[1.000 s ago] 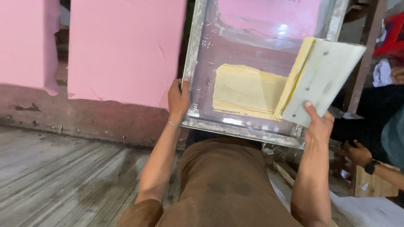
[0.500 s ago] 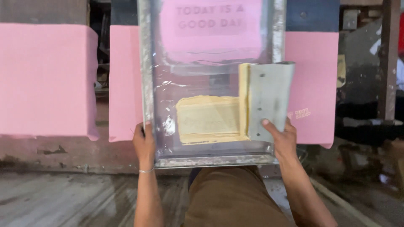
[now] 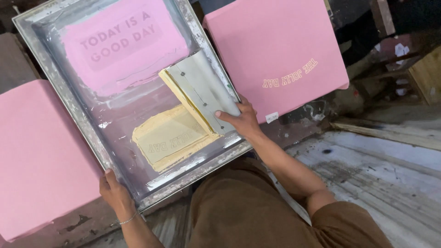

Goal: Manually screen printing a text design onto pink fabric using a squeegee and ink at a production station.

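Pink cloth panel (image 3: 275,59) at right already carries a small yellow print, so that one looks done (my read from the ink showing). Pink panel at left (image 3: 36,156) shows no print that I can see; looks like it is still to do, though the frame hides part of it. Screen frame (image 3: 59,89) sits tilted between the two, lower left corner over the left panel. Yellow ink patch (image 3: 170,142) lies on the mesh with reversed lettering in it; pink stencil block higher up on the mesh.

Left hand (image 3: 117,193) has its grip closed on the frame's bottom left corner. Right hand (image 3: 241,121) presses the squeegee (image 3: 202,92) against the frame's right rail, thumb on the blade face, fingers behind; blade edge touches the ink patch.

Versus half a second ago: frame stood nearly square to the view with a pink panel behind it; now it is rotated and shifted left, the printed panel uncovered. Squeegee has swung with it; both hands keep the same holds. Wooden counter (image 3: 386,183) shows lower right.
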